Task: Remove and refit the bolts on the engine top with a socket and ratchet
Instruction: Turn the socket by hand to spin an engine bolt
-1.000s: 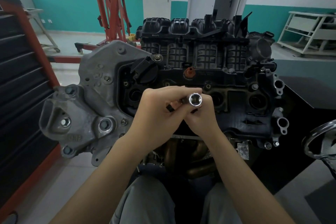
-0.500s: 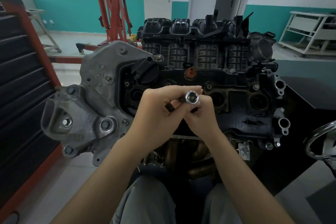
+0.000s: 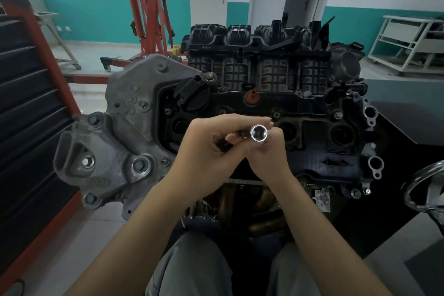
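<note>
Both hands are meeting over the middle of the engine top (image 3: pixel 312 113), above the black valve cover. The left hand (image 3: pixel 206 149) is curling its fingers round a dark tool body, probably the ratchet (image 3: pixel 222 145), of which only a short black end is showing below the thumb. The right hand (image 3: pixel 269 151) is pinching the chrome socket (image 3: pixel 258 132) from below and behind, with its fingers bent up against the socket's barrel. The socket is sitting at the very top of the two hands, between the left fingertips and the right knuckles, and its open mouth is facing up towards the camera. How the socket is joining the ratchet cannot be told, because the fingers are hiding that part.

The socket is hovering above the cover, apart from every bolt. One bolt (image 3: pixel 338 115) is standing on the cover's far right, well apart from the hands, and another bolt (image 3: pixel 208 76) is sitting at the far left by the black cap (image 3: pixel 192 94). An orange plug (image 3: pixel 250 98) is standing just beyond the hands. The grey bracket (image 3: pixel 115 151) is lying to the left of the left forearm, and a red engine hoist (image 3: pixel 149 7) is standing on the floor behind.
</note>
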A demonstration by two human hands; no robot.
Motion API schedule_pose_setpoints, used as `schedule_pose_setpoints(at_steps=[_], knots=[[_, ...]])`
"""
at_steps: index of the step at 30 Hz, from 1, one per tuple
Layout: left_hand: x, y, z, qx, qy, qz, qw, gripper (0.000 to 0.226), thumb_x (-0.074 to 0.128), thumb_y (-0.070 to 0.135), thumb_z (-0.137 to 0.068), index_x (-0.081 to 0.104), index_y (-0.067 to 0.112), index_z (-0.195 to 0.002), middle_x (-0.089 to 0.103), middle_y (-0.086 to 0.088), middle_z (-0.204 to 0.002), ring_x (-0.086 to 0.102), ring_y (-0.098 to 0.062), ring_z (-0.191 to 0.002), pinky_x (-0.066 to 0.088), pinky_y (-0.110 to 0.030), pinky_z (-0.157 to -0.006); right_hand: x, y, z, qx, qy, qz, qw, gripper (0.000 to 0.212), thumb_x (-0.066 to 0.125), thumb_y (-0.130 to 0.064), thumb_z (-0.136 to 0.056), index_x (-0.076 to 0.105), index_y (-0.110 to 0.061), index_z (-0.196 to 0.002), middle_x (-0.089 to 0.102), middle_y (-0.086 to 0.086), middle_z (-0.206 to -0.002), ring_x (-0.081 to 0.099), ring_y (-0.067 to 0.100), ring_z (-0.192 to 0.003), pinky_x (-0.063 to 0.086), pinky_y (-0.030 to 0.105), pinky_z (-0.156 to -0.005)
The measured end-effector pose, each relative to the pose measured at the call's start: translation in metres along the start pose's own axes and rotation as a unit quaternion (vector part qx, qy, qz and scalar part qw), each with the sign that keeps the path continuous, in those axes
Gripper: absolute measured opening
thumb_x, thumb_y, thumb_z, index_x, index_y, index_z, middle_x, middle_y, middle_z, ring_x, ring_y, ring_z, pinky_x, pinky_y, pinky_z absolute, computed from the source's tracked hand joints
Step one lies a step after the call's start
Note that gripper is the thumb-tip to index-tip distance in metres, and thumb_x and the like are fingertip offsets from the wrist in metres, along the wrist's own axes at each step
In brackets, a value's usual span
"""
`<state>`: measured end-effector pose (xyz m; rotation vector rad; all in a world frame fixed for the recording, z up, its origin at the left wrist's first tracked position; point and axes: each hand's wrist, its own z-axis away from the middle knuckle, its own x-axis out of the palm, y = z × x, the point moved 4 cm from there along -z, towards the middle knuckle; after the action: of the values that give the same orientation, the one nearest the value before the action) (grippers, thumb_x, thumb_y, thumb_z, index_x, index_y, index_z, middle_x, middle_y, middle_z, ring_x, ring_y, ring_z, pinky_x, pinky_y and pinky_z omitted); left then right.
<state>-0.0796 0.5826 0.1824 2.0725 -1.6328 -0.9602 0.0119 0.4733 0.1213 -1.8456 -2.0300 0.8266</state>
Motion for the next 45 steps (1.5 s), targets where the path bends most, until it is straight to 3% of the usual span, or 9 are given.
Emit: schedule_pose_setpoints(at_steps=[7, 11, 13, 19, 25, 33, 38, 42, 45], knots=[[-0.002, 0.004, 0.000, 0.022, 0.063, -0.095, 0.993, 0.021, 0.077, 0.007, -0.076, 0.074, 0.012, -0.096, 0.074, 0.004, -0.090, 0.068, -0.003, -0.088, 0.054, -0.019, -0.078, 0.001, -0.010, -0.002, -0.016, 0.012, 0.004, 1.000, 0.017, 0.063, -0.013, -0.081, 0.069, -0.022, -0.094, 0.066, -0.025, -0.084, 0.066, -0.001, -0.081, 0.048, 0.015, -0.071], [-0.001, 0.000, -0.001, -0.018, -0.002, 0.002, 1.000, 0.026, 0.068, 0.005, -0.083, 0.070, 0.009, -0.109, 0.073, -0.002, -0.102, 0.068, -0.010, -0.100, 0.054, -0.031, -0.088, 0.001, -0.007, -0.001, -0.012, 0.001, 0.007, 1.000, 0.011, 0.062, -0.012, -0.085, 0.067, -0.013, -0.095, 0.068, -0.006, -0.084, 0.069, 0.015, -0.079, 0.055, 0.033, -0.067], [-0.001, -0.001, -0.002, -0.020, -0.015, -0.003, 1.000, 0.028, 0.073, 0.004, -0.079, 0.070, 0.009, -0.107, 0.073, -0.002, -0.102, 0.068, -0.012, -0.100, 0.055, -0.033, -0.088, 0.000, -0.002, 0.000, 0.005, 0.009, -0.009, 1.000, 0.013, 0.066, -0.009, -0.083, 0.070, -0.016, -0.093, 0.069, -0.010, -0.084, 0.069, 0.017, -0.078, 0.055, 0.038, -0.066], [-0.001, -0.003, 0.000, -0.004, 0.079, -0.075, 0.994, 0.018, 0.080, 0.007, -0.073, 0.076, 0.012, -0.090, 0.074, 0.002, -0.085, 0.070, -0.005, -0.084, 0.056, -0.026, -0.076, 0.001, -0.006, -0.001, -0.028, 0.015, 0.016, 0.999, 0.021, 0.064, -0.004, -0.080, 0.069, -0.014, -0.098, 0.065, -0.024, -0.090, 0.065, -0.004, -0.084, 0.047, 0.012, -0.073], [0.002, -0.004, -0.001, -0.027, -0.010, 0.008, 1.000, 0.028, 0.068, 0.000, -0.083, 0.070, 0.010, -0.109, 0.073, -0.002, -0.104, 0.067, -0.012, -0.103, 0.054, -0.033, -0.090, 0.003, 0.004, 0.001, 0.006, -0.002, -0.018, 1.000, 0.014, 0.064, -0.007, -0.084, 0.072, -0.015, -0.092, 0.068, -0.014, -0.089, 0.069, 0.015, -0.083, 0.055, 0.038, -0.071], [-0.002, -0.001, 0.000, 0.019, 0.069, -0.089, 0.993, 0.022, 0.077, 0.004, -0.075, 0.075, 0.014, -0.094, 0.073, 0.005, -0.090, 0.068, -0.003, -0.088, 0.052, -0.018, -0.082, 0.002, -0.002, -0.001, -0.018, 0.014, -0.014, 1.000, 0.025, 0.068, -0.006, -0.083, 0.070, -0.020, -0.104, 0.069, -0.022, -0.095, 0.069, 0.009, -0.091, 0.052, 0.025, -0.077], [-0.001, -0.005, 0.000, -0.015, 0.014, 0.002, 1.000, 0.026, 0.069, 0.004, -0.081, 0.070, 0.009, -0.106, 0.073, -0.002, -0.101, 0.068, -0.012, -0.100, 0.054, -0.032, -0.088, 0.001, 0.000, 0.000, -0.021, 0.001, 0.003, 1.000, 0.015, 0.064, -0.008, -0.086, 0.068, -0.016, -0.097, 0.067, -0.025, -0.089, 0.067, 0.000, -0.086, 0.051, 0.019, -0.073], [-0.002, -0.004, -0.001, 0.021, 0.049, -0.109, 0.993, 0.032, 0.083, 0.004, -0.069, 0.073, 0.007, -0.100, 0.073, -0.001, -0.096, 0.068, -0.008, -0.093, 0.055, -0.026, -0.084, 0.000, 0.002, 0.001, 0.002, 0.019, -0.010, 1.000, 0.036, 0.069, 0.004, -0.077, 0.069, -0.026, -0.098, 0.069, -0.023, -0.088, 0.070, 0.008, -0.085, 0.054, 0.027, -0.075], [0.000, -0.001, 0.002, 0.064, 0.089, -0.151, 0.982, 0.026, 0.082, -0.001, -0.070, 0.075, 0.009, -0.092, 0.071, 0.007, -0.088, 0.068, -0.004, -0.087, 0.052, -0.014, -0.080, 0.001, -0.003, -0.001, -0.006, 0.025, 0.002, 1.000, 0.033, 0.070, -0.001, -0.077, 0.069, -0.023, -0.102, 0.069, -0.027, -0.091, 0.068, 0.002, -0.088, 0.051, 0.017, -0.076]])
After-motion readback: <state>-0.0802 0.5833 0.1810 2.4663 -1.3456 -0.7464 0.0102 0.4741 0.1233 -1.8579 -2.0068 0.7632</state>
